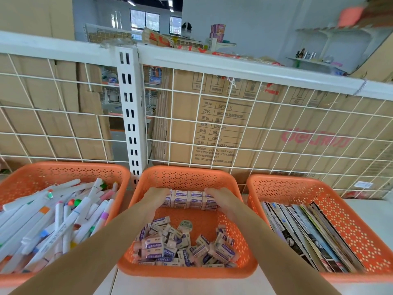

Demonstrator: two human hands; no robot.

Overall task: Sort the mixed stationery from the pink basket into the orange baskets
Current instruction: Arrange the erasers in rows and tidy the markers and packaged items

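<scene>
Three orange baskets stand in a row on a white shelf. The middle basket (187, 177) holds a neat block of stacked erasers (188, 199) at its far wall and a loose heap of erasers (182, 245) near its front. My left hand (156, 198) presses against the left end of the stacked block. My right hand (219, 199) presses against its right end. Fingers of both hands curve over the block's ends. The left basket (63, 171) is full of marker pens (55, 218). The right basket (308, 186) holds booklets (308, 235) standing on edge. No pink basket is in view.
A white wire grid panel (212, 124) with an upright post (131, 116) rises right behind the baskets, with cardboard boxes (255, 128) behind it. A round green sticker (185, 225) lies on the middle basket's floor. The white shelf front (191, 286) runs below the baskets.
</scene>
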